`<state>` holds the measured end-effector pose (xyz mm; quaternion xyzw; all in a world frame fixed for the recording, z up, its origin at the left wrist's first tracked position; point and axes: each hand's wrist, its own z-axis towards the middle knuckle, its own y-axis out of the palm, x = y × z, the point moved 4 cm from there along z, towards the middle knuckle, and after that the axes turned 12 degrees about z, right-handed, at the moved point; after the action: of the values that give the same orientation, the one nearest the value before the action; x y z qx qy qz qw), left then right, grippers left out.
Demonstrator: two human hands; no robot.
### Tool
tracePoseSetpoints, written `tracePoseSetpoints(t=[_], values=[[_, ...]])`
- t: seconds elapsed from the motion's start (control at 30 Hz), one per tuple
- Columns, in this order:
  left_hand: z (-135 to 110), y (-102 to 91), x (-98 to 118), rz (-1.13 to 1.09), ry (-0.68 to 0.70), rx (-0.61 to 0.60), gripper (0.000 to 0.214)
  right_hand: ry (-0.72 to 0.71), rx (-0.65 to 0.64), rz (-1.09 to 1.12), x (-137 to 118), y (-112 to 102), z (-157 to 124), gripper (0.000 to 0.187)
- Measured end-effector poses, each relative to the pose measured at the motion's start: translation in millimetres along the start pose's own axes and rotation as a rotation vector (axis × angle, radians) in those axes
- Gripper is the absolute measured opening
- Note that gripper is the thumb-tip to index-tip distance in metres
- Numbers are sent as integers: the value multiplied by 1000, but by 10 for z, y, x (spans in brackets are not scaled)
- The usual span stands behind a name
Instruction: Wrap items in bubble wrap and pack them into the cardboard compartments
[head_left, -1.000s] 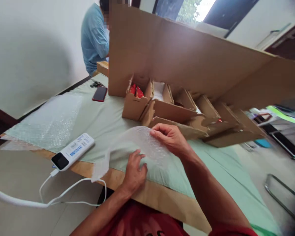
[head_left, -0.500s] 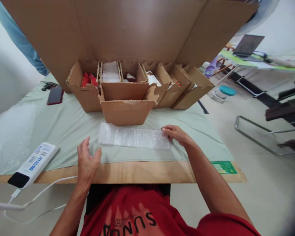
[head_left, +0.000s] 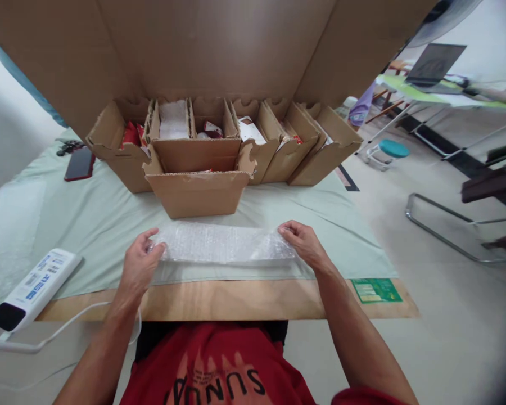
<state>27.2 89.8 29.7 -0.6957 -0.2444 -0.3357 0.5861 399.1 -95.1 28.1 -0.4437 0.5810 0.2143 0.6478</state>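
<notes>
A long strip of bubble wrap (head_left: 223, 243) stretches crosswise between my two hands, just above the pale green cloth (head_left: 320, 214). At its left end, my left hand (head_left: 141, 259) pinches it between thumb and fingers. My right hand (head_left: 301, 242) grips the opposite end the same way. Directly behind the strip stands a small open cardboard box (head_left: 198, 194), its contents mostly hidden by its front wall.
Behind, a row of cardboard bins holds red packets (head_left: 130, 135), folded bubble wrap (head_left: 174, 119) and a white item (head_left: 251, 130). A tall cardboard panel (head_left: 219, 50) rises behind them. At left lie a phone (head_left: 79, 163) and a white power bank (head_left: 36, 289) with a cable.
My left hand, apart and open before, has closed on the strip's left end. The bubble wrap is now held taut between both hands. The view has shifted slightly.
</notes>
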Motion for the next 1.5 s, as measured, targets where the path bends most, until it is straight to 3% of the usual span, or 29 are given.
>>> tracePoseSetpoints(t=[0.1, 0.2, 0.27, 0.37, 0.43, 0.5, 0.57, 0.7, 0.8, 0.93, 1.03, 1.13, 1.23, 1.3, 1.37, 1.43, 1.5], values=[[-125, -61, -92, -144, -82, -61, 65, -36, 121, -245, 25, -142, -49, 32], [-186, -69, -147, -105, -133, -79, 63, -278, 221, -445, -137, -53, -200, 30], [-200, -66, -152, -65, -154, -76, 62, -460, 82, -463, -279, 195, -346, 34], [-203, -76, -131, -15, -146, -72, 60, -581, -309, -479, -372, 692, -531, 44], [-207, -98, -127, 24, -132, -67, 59, -577, -452, -522, -332, 953, -566, 37], [-219, -122, -144, 28, -122, -66, 59, -542, -454, -553, -254, 1102, -518, 20], [-240, -144, -165, -19, -108, -71, 64, -499, -412, -540, -192, 1152, -436, 20], [-305, -191, -152, -132, -58, -86, 85, -363, -413, -401, -218, 1059, -251, 22], [-381, -234, -111, -156, -33, -114, 94, -222, -484, -237, -362, 928, -53, 27], [-511, -324, -104, -164, -13, -128, 95, -172, -621, -121, -633, 881, 322, 29], [-602, -375, -169, -103, -31, -162, 96, -159, -696, -222, -782, 973, 604, 24], [-663, -373, -284, 69, -50, -229, 98, -218, -577, -530, -881, 1007, 734, 24], [-666, -335, -418, 265, -42, -280, 98, -434, -271, -669, -1004, 872, 519, 24], [-620, -325, -484, 311, -43, -230, 100, -617, -59, -609, -1052, 740, 174, 23], [-544, -317, -507, 315, -54, -153, 99, -760, 46, -523, -1016, 689, -221, 22], [-457, -290, -471, 358, -48, -106, 92, -868, -56, -464, -901, 810, -533, 22], [-375, -250, -387, 460, -13, -83, 81, -930, -281, -475, -730, 1046, -677, 20]])
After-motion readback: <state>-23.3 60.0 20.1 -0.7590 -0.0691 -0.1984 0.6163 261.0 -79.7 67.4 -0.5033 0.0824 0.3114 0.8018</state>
